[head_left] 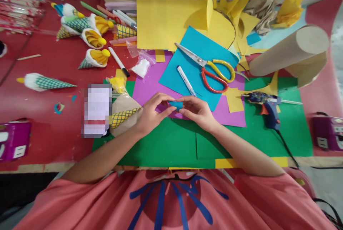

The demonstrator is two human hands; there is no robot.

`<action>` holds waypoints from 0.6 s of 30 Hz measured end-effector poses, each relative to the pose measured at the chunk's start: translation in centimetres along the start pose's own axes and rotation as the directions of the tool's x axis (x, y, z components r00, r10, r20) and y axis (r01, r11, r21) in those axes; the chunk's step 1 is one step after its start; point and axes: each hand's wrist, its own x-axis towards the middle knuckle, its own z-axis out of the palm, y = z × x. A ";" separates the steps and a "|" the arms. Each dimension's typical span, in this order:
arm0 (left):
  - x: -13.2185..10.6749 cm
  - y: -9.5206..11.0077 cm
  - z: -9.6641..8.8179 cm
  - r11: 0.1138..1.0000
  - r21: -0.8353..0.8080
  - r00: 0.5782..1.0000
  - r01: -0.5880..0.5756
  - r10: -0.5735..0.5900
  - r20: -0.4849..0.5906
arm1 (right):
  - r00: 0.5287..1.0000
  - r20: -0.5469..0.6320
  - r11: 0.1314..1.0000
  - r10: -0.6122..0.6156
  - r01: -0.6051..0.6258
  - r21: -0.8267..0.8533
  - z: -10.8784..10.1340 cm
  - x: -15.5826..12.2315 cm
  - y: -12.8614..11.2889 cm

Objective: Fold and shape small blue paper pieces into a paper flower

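Observation:
Between both hands, over the lower edge of the purple sheet [150,83], is a small curled piece of blue paper [176,105]. My left hand [155,112] pinches its left side between thumb and fingers. At its right end, my right hand [197,112] does the same, its fingertips close to the left ones. Just beyond them a white marker [186,81] rests on a blue sheet [171,69]. Scissors [203,62] with one yellow and one red handle lie partly open on that sheet.
A hot glue gun [270,110] with a trailing cord lies at right, below a brown cardboard tube [289,51]. Yellow sheets [163,15] cover the back. Several patterned paper cones [53,81] lie at left. A paper-wrapped yellow cone [124,117] is beside my left wrist.

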 end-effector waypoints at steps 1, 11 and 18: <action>0.0 0.0 0.0 1.000 0.000 1.000 0.009 -0.009 0.004 | 1.000 -0.011 1.000 0.000 0.000 0.007 0.0 0.1 0.0; -0.4 -0.2 0.2 0.990 -0.086 0.992 0.112 -0.106 0.072 | 0.999 -0.012 0.997 0.053 -0.053 0.053 0.0 0.2 -0.2; -0.4 0.0 0.2 0.988 -0.045 0.987 0.147 -0.144 0.068 | 0.999 -0.031 0.998 0.021 -0.023 -0.059 0.0 0.1 -0.1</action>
